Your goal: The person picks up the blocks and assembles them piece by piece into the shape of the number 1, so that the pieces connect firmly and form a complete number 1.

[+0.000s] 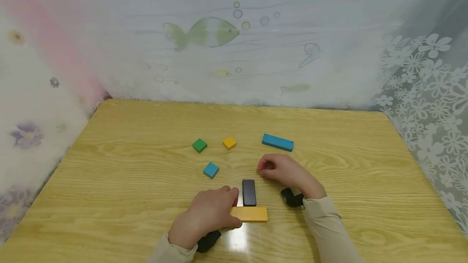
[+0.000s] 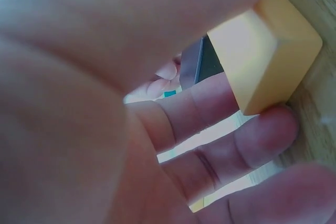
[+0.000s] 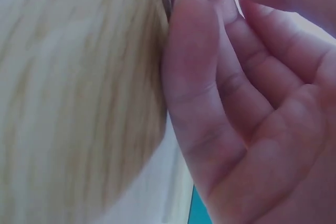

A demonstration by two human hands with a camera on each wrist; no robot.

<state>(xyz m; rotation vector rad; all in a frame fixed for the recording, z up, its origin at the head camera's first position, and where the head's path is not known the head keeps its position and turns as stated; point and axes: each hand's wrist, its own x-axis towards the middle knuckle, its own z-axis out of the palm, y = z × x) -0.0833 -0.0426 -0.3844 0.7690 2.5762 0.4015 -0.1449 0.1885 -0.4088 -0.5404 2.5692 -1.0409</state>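
Observation:
With thumb and fingers, my left hand [image 1: 209, 211] holds the left end of a long yellow block [image 1: 252, 214] lying crosswise in front of me. The left wrist view shows the near end of that yellow block [image 2: 290, 51] between thumb and fingers, close over the wood. A dark oblong block [image 1: 249, 192] stands lengthwise against the yellow block's far side. To the right of it, my right hand [image 1: 287, 171] hovers low over the table, fingers loosely curled and nothing visible in them. Its thumb [image 3: 191, 51] lies near the fingertips in the right wrist view.
Beyond the hands lie a small blue square [image 1: 211, 170], a green square [image 1: 199, 145] and a yellow square [image 1: 229, 143]. A long blue block [image 1: 278, 142] rests past the right hand. Printed curtains [image 1: 219, 76] border the wooden table [image 1: 139, 153].

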